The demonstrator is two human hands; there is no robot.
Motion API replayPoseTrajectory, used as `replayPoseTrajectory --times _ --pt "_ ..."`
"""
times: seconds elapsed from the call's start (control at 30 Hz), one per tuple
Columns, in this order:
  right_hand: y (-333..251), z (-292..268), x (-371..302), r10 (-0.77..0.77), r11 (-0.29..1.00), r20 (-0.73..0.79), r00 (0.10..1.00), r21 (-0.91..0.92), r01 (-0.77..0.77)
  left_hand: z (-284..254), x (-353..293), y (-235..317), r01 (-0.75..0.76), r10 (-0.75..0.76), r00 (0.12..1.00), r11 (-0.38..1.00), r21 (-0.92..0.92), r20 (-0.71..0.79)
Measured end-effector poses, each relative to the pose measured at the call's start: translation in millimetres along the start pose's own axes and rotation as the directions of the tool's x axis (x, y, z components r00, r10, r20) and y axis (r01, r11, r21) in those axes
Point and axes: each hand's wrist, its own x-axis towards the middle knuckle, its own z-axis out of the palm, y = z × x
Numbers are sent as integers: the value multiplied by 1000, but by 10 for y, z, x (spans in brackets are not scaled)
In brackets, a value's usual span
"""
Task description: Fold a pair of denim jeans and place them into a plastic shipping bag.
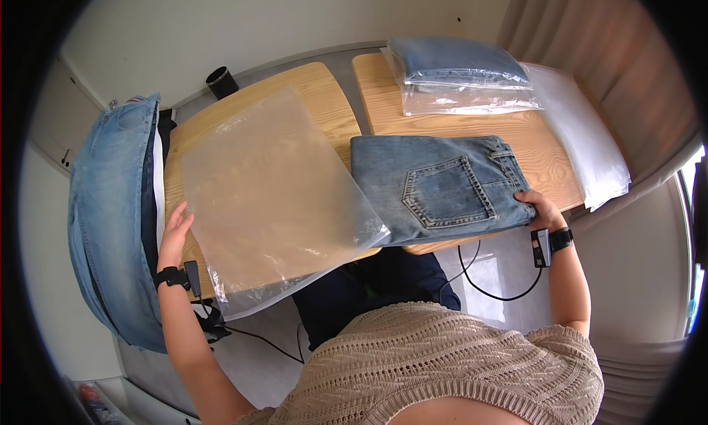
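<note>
Folded blue jeans (pixel 450 185) lie in front of me, a back pocket facing up. My right hand (pixel 542 210) grips their right edge near the waistband, thumb on top and the other fingers mostly hidden. To the left, a clear frosted plastic bag (pixel 258 182) lies flat on the left wooden table (pixel 313 78). Its lower edge hangs over the table's near side, and its right corner overlaps the jeans. Beside the bag's left edge is my left hand (pixel 175 232), fingers stretched out and holding nothing.
Several unfolded jeans (pixel 114 218) hang at the far left. On the right table (pixel 376 93) sit bagged folded jeans (pixel 464 64) and a stack of clear bags (pixel 579 134). A black bin (pixel 221 82) stands behind the tables. Black cables (pixel 501 298) run from my wrist devices.
</note>
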Motion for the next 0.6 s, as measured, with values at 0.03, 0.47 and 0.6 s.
replayPoseTrajectory --times 0.03,0.47,0.6 --pt "21 -127 -71 6 1000 -34 999 15 -5 103 -143 193 -27 21 998 995 97 60" --pt "12 -740 -263 -43 997 -150 988 54 51 2160 -1003 1346 -187 144 692 982 -17 707" --pt "33 -764 -251 -66 998 -85 994 12 68 2928 -975 1501 166 -110 663 986 -2 741"
